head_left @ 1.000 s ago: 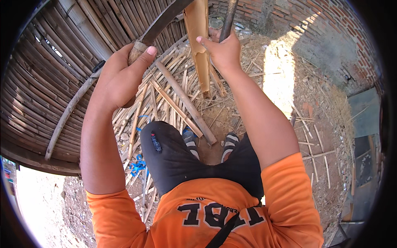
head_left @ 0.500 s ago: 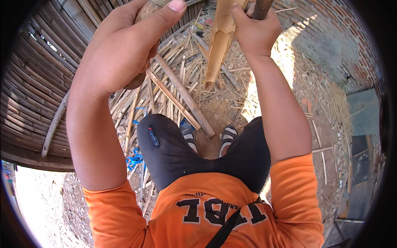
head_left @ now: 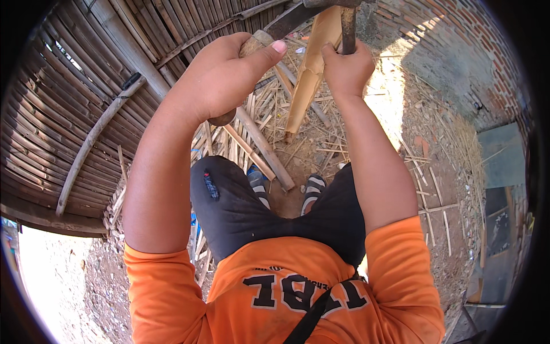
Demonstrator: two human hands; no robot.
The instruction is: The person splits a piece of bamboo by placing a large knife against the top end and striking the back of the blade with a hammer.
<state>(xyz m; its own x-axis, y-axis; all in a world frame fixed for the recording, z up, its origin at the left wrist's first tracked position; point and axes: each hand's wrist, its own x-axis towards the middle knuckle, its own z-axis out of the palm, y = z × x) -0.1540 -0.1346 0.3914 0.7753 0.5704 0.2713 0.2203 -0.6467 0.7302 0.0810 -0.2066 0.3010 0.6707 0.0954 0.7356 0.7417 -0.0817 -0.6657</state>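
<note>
My left hand (head_left: 220,77) is closed around the wooden handle (head_left: 256,43) of a machete, thumb laid along it. Its dark blade (head_left: 289,22) slants up to the right, toward the top of a split bamboo piece (head_left: 306,80). That pale, hollow length stands tilted in front of me, its lower end near the ground. Beside it, my right hand (head_left: 348,71) grips the dark shaft (head_left: 348,31) of a hammer, whose head (head_left: 332,3) is cut off by the upper edge. I cannot tell whether the hammer touches the blade.
Bamboo strips and poles (head_left: 266,149) litter the dirt ground beyond my knees. A curved bamboo-slat wall (head_left: 63,132) rises at left, and a brick wall (head_left: 458,63) stands at right. Grey-green panels (head_left: 501,155) are near the right edge.
My left hand has moved right and down with the machete, bringing its blade into view near the bamboo's top. My right hand has shifted slightly left and down, and the hammer head now shows.
</note>
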